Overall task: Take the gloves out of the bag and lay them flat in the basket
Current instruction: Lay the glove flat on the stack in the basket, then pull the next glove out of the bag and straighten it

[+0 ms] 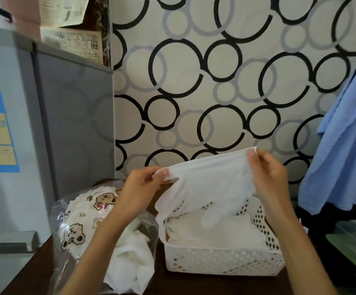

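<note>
Thin white fabric glove [210, 184]: light, limp. Your left hand [139, 188] and right hand [267, 175] each pinch a cuff corner; perforated white plastic basket [221, 261] at 6 o'clock.

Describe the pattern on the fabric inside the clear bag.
Cream fabric printed with brown cartoon bears, inside the clear bag; it shows in the head view.
</note>
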Available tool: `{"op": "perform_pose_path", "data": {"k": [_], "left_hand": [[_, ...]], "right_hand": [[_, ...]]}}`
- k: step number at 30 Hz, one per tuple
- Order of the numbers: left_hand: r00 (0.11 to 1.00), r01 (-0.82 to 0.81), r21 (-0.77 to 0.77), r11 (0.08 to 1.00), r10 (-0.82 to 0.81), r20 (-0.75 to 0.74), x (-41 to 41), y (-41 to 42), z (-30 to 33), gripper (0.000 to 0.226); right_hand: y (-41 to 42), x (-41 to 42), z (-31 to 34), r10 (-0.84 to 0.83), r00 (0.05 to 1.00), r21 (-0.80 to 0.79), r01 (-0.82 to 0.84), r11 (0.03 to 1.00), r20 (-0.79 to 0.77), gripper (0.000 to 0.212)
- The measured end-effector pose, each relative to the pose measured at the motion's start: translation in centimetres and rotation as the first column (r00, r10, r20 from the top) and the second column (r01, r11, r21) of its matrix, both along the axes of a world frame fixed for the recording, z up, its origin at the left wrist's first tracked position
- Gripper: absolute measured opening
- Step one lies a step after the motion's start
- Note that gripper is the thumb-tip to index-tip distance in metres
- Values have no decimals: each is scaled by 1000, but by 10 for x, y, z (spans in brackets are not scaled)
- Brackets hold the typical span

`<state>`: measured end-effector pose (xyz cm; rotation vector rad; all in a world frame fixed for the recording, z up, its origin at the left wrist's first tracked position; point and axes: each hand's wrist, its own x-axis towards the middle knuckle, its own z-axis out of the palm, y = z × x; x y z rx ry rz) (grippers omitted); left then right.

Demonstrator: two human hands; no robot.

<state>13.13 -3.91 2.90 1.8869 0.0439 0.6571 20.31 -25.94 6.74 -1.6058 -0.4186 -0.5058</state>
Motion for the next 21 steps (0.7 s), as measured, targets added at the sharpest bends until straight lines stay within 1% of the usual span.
{"op": "perform_pose_path", "data": {"k": [1,3,5,7,8,9,11,13,14,15,16,17,18,19,21], "left_hand": [[999,-35,-30,999,36,35,5,-4,2,22],[994,-49,-148,988,63,93,12,-16,6,23],[987,-92,-245,965,121,107,19,-27,6,24],[968,-202,-252,947,232,97,25,-32,5,25],[953,-252,-241,937,284,108,26,-34,6,26],[932,-299,-231,926,336,139,26,-34,8,28],[872,-388,-216,896,433,229,24,-35,13,28],[822,-448,-179,876,483,302,23,-31,13,28],[819,-467,-125,876,481,313,24,-30,10,29],[841,-471,-29,882,459,287,28,-27,5,30],[877,-454,97,886,425,224,33,-24,-1,31],[916,-399,235,886,377,134,38,-21,-8,30],[945,-315,360,878,326,33,45,-19,-16,30],[956,-228,460,858,286,-61,51,-18,-23,30],[943,-87,615,784,264,-202,61,-20,-30,29]], "right_hand": [[1,2,3,-32,997,-15,33,999,66,20],[2,5,4,-119,972,-88,139,986,201,20],[4,5,2,-212,928,-164,271,949,305,18],[8,3,-2,-235,899,-220,330,918,369,19],[11,1,-3,-214,899,-227,315,922,381,19],[16,-3,-4,-171,911,-210,263,942,375,17],[25,-12,-6,-73,939,-112,117,987,335,15],[33,-19,-9,0,967,-14,3,1000,255,16],[34,-18,-13,27,982,16,-31,999,187,17],[31,-12,-21,35,995,24,-37,999,98,17],[28,-6,-29,26,1000,0,-26,1000,-7,16],[23,3,-37,-1,993,-66,-7,998,-117,16],[17,13,-46,-37,977,-176,0,984,-209,14],[11,21,-54,-79,960,-313,-10,950,-268,15],[0,36,-71,-154,940,-555,-43,831,-303,22]]}}
